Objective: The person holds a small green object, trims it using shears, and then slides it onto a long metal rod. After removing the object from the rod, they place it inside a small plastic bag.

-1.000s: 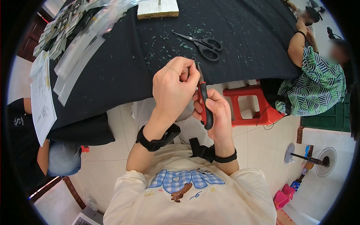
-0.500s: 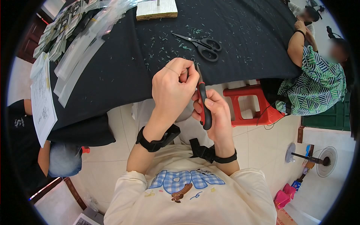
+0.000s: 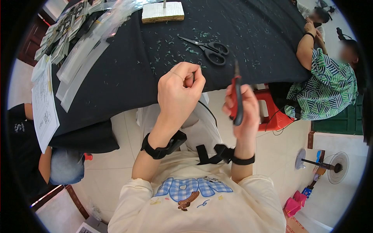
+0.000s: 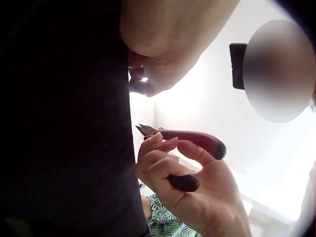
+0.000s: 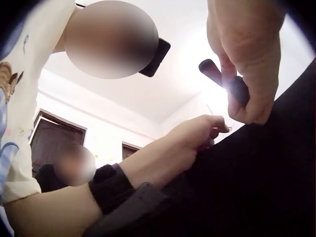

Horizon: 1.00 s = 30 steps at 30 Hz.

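Observation:
My left hand (image 3: 179,87) is at the table's near edge, thumb and forefinger pinched together. A tiny, thin curved piece like a wire loop (image 5: 229,129) shows at its fingertips; its kind cannot be told. A fine dark line crosses the back of that forefinger. To the right, apart from the left hand, my right hand (image 3: 245,112) grips a pair of pliers (image 3: 237,99) with red and black handles, blurred in the head view. In the left wrist view their short pointed metal tips stand slightly apart. Black-handled scissors (image 3: 210,50) lie on the black cloth beyond the left hand.
Small green scraps (image 3: 165,50) are scattered over the black tablecloth (image 3: 128,73). A white-topped block (image 3: 163,12) with an upright rod stands at the back. Clear plastic sleeves (image 3: 83,66) and papers (image 3: 44,105) lie left. A red stool (image 3: 268,112) and other people are nearby.
My right hand has moved right with the pliers, away from the left fingertips where the tips were before. The left hand has barely moved and stays pinched.

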### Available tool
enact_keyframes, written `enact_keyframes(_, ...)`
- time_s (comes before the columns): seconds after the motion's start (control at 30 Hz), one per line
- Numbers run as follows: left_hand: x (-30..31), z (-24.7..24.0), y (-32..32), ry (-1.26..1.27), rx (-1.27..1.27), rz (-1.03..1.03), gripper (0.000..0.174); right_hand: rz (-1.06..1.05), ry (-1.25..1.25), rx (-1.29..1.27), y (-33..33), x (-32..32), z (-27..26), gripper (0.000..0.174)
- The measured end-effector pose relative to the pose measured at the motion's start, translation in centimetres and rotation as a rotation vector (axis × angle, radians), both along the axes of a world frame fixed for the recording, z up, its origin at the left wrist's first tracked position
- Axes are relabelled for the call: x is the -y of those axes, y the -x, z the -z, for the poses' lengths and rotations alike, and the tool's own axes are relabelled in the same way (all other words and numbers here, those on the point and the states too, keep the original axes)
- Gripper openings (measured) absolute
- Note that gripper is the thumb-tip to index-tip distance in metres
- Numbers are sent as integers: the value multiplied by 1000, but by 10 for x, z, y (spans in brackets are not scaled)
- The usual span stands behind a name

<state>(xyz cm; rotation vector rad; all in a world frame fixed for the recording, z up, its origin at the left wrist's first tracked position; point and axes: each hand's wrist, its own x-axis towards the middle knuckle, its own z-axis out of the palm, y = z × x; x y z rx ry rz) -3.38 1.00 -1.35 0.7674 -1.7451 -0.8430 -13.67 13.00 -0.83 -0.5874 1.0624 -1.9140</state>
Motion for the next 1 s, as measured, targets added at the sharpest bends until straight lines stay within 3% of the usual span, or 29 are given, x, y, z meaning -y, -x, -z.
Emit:
enact_keyframes(0.1, 1, 2, 0, -43, -40, 37, 2, 117, -163, -350, 32, 10, -22, 6)
enact_keyframes(0.2, 1, 0, -1, -80, -27, 54, 1, 177, -350, -798, 74, 29, -39, 15)
enact_keyframes(0.23, 1, -1, -2, -90, 1, 56, 0, 178, -347, -802, 88, 37, -40, 15)
enact_keyframes(0.3, 1, -4, -1, -107, -4, 57, 1, 239, -543, -1377, 115, 53, -37, 19)
enact_keyframes(0.47, 1, -5, -2, -136, -2, 54, 1, 147, -643, -1547, 145, 74, -27, 18)
enact_keyframes(0.57, 1, -5, -1, -133, -11, 69, 1, 214, -469, -1695, 148, 78, -20, 14)
enact_keyframes(0.63, 0, -6, -2, -137, 6, 64, 1, 517, -297, -1884, 138, 82, -17, 11)
enact_keyframes(0.67, 2, -7, -2, -136, 3, 62, 1, 517, -293, -1888, 128, 84, -20, 11)
enact_keyframes(0.8, 1, -7, -3, -148, -13, 73, 2, 220, -212, -1704, 72, 76, -36, 16)
enact_keyframes(0.93, 2, -5, -2, -176, -24, 90, 2, 106, -270, -1782, 56, 78, -28, 24)
enact_keyframes(1.0, 1, -7, -2, -182, -20, 77, 1, 49, -355, -1702, 58, 82, -28, 24)
